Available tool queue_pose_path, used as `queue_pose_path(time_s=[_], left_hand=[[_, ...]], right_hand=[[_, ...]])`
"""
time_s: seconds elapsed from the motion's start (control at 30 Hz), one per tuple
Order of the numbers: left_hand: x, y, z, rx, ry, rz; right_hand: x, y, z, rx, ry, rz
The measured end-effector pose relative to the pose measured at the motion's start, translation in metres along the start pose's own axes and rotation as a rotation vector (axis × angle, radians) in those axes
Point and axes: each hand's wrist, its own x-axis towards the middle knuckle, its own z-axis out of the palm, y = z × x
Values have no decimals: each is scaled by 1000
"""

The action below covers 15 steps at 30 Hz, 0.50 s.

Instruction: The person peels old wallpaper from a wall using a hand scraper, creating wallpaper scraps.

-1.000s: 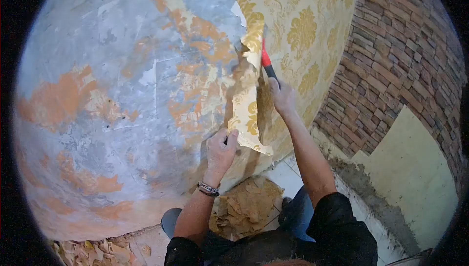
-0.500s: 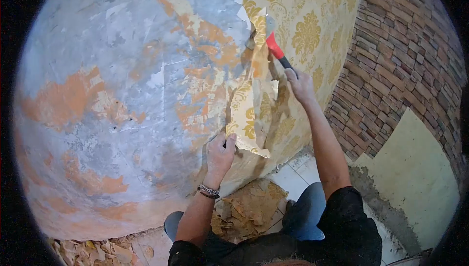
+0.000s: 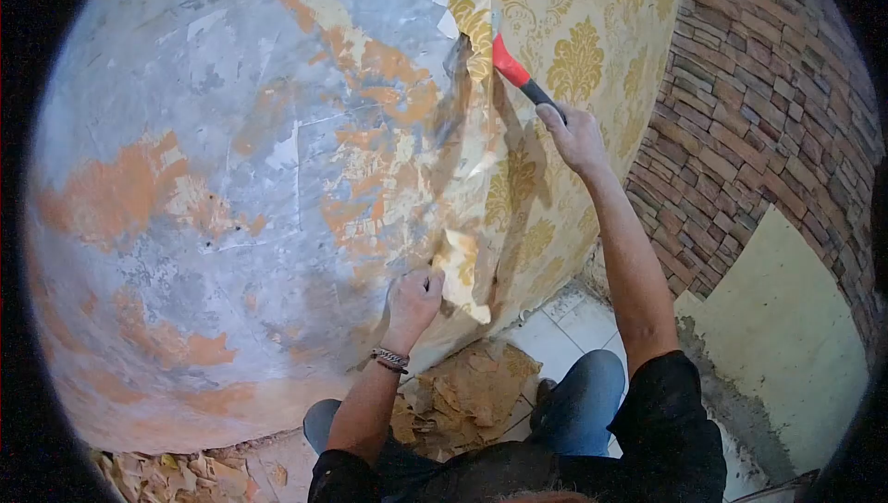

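Note:
My right hand [image 3: 575, 136] is closed around the black handle of a scraper [image 3: 511, 63] with a red section. The scraper's head is up against the patterned wallpaper [image 3: 578, 59], beside a loose, torn flap [image 3: 478, 36]; most of its blade is hard to see. Lower down, my left hand [image 3: 413, 301] is closed at the edge of a torn wallpaper piece [image 3: 462, 276], which is blurred and separate from the flap above. My fingers hide the exact grip. Left of the ragged paper edge, the bare wall [image 3: 250, 133] shows grey and orange patches.
A heap of stripped paper [image 3: 476, 392] lies on the floor between my knees. More scraps [image 3: 176, 480] lie along the wall's foot at lower left. To the right is stone-patterned wall covering [image 3: 740, 105], with a pale green panel [image 3: 786, 337] below it. White floor tiles [image 3: 583, 323] show near the corner.
The long hanging strip has torn away, and its lower piece is now by my left hand, which moved slightly down. The scraper has shifted slightly left and up.

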Motion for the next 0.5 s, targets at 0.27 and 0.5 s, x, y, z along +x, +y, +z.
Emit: queue_pose_path(time_s=[0.27, 0.5], left_hand=[[-22, -20, 20, 254, -475, 120], [10, 13, -26, -36, -264, 171]], right_hand=[[4, -15, 11, 6, 79, 1], [-26, -37, 10, 77, 72, 90]])
